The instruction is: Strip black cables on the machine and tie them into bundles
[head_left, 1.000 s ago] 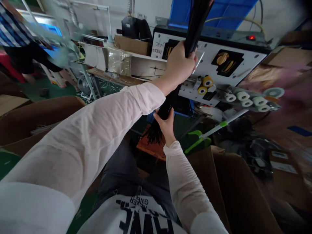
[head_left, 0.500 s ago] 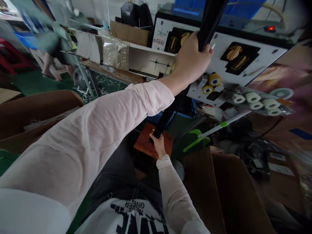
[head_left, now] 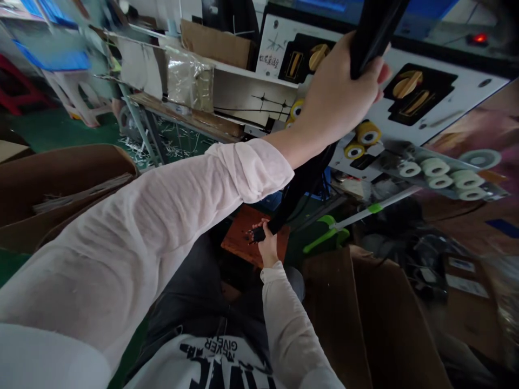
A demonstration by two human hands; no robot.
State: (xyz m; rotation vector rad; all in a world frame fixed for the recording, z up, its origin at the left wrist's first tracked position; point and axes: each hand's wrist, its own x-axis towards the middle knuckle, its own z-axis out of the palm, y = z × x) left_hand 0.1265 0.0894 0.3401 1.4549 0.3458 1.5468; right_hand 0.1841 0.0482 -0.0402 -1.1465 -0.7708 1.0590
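The left hand point(head_left: 336, 92), at 1 o'clock, has its grip shut around a black wire bundle point(head_left: 304, 183); the right hand point(head_left: 266, 243), at 6 o'clock, closes on the bundle's lower end, above a wooden board point(head_left: 243, 232).

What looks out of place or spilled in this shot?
Pale wire-like scraps are strewn across the green floor beneath the wooden bench, looking like spilled offcuts. A green-and-white pole also lies slanted across the clutter beside the bundle of black strands.
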